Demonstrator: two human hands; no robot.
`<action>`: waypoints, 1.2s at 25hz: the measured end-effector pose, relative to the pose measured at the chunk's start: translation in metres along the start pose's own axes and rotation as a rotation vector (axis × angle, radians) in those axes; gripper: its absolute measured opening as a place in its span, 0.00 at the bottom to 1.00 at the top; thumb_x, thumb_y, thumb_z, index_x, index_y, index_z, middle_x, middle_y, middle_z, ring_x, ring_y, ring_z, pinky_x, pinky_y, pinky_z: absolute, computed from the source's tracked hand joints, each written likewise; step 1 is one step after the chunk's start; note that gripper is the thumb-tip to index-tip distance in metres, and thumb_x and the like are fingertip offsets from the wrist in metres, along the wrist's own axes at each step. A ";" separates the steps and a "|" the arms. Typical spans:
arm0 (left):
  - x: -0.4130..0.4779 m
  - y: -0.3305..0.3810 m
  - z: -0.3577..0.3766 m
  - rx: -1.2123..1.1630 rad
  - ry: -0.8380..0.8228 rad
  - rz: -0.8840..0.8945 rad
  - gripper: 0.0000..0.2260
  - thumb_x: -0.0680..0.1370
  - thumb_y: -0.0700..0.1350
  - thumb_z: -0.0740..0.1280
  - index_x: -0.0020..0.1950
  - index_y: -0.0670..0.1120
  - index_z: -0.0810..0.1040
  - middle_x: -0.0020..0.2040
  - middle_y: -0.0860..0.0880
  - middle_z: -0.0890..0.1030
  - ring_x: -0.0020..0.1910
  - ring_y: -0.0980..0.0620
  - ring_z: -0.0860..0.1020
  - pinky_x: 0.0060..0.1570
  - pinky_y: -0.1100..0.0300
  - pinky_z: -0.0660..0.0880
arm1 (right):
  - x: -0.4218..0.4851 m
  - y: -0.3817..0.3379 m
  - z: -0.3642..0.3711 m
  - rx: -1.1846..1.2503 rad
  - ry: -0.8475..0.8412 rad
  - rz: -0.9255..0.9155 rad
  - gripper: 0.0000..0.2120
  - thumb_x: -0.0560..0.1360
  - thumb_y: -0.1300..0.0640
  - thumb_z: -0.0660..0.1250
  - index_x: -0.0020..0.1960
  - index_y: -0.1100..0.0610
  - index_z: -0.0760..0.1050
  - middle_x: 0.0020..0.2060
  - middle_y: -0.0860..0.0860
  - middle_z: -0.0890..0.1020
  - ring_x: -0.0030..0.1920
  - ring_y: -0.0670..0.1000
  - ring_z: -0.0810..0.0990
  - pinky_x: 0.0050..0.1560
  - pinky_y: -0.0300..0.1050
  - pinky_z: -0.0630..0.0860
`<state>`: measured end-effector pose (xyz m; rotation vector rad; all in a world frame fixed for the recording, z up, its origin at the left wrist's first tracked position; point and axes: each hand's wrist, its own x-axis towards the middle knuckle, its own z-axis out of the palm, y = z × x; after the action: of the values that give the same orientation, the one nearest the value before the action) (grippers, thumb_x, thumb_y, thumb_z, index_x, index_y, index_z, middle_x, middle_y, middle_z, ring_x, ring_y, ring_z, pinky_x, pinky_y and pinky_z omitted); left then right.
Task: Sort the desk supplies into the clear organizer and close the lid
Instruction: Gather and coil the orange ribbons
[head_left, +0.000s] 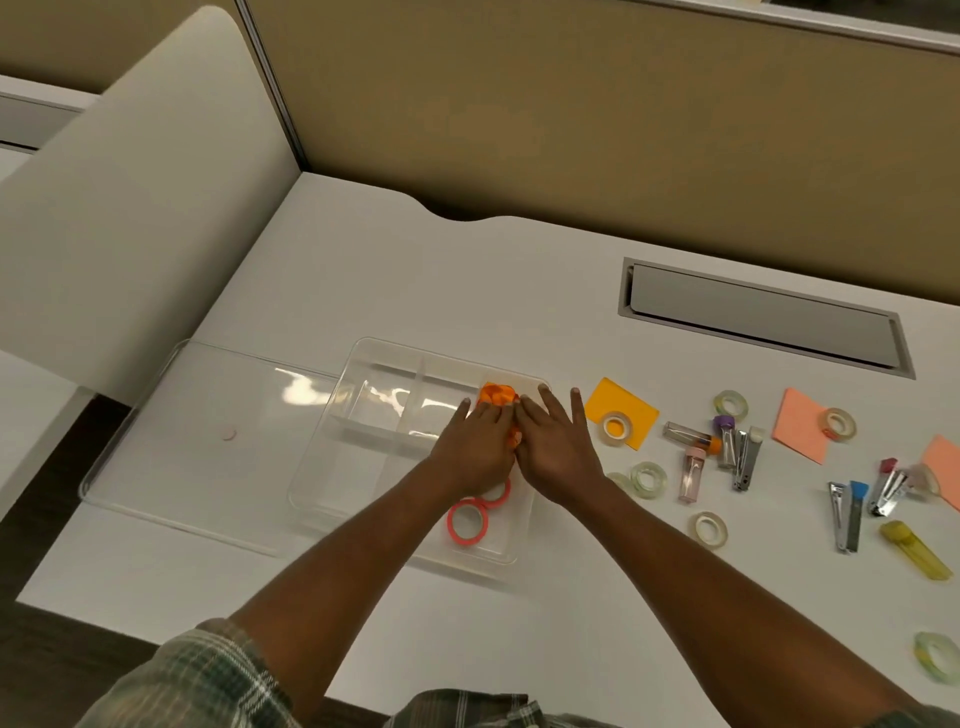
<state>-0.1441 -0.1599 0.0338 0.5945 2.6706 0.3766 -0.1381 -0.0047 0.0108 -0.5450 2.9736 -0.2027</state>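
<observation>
The clear organizer (332, 457) sits open mid-bench, its lid (208, 431) lying flat just to its left. Two pink tape rolls (467, 522) lie in its near right compartment, and orange pieces (496, 393) sit in the far right one.

Both hands are over that compartment. The left hand (475, 452) covers the orange pieces, but I cannot tell whether it grips one. The right hand (558, 452) has straight, spread fingers holding nothing, their tips at the right rim.

Sorting looks to be at an early stage. The orange note pad (631, 402), clear tape rolls (648, 479), small cases (691, 474), clippers (746, 452) and pink notes (797, 423) lie loose on the bench (467, 286) to the right.

The next move probably calls for reaching right to the nearest of these.
</observation>
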 end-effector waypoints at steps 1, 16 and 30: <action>-0.001 -0.003 0.007 0.088 -0.058 0.000 0.27 0.84 0.52 0.51 0.80 0.43 0.51 0.79 0.43 0.58 0.79 0.45 0.55 0.77 0.44 0.48 | -0.002 0.001 0.002 -0.040 -0.039 -0.010 0.26 0.80 0.49 0.52 0.76 0.57 0.66 0.73 0.53 0.71 0.79 0.60 0.56 0.76 0.68 0.40; 0.003 -0.006 0.002 0.136 0.195 -0.002 0.22 0.79 0.55 0.60 0.70 0.46 0.70 0.70 0.43 0.71 0.65 0.43 0.72 0.64 0.48 0.68 | -0.026 -0.013 0.002 0.512 -0.046 0.546 0.27 0.78 0.48 0.62 0.75 0.54 0.62 0.59 0.58 0.81 0.57 0.61 0.81 0.55 0.54 0.78; 0.017 0.078 0.004 0.107 0.225 0.057 0.20 0.78 0.54 0.62 0.68 0.47 0.73 0.66 0.44 0.73 0.61 0.43 0.74 0.57 0.50 0.72 | -0.066 0.051 -0.009 0.637 -0.004 0.619 0.23 0.80 0.48 0.63 0.71 0.55 0.68 0.57 0.58 0.83 0.58 0.60 0.81 0.58 0.52 0.77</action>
<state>-0.1294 -0.0828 0.0509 0.6985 2.9082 0.3360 -0.0952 0.0671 0.0176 0.4321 2.6706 -1.0044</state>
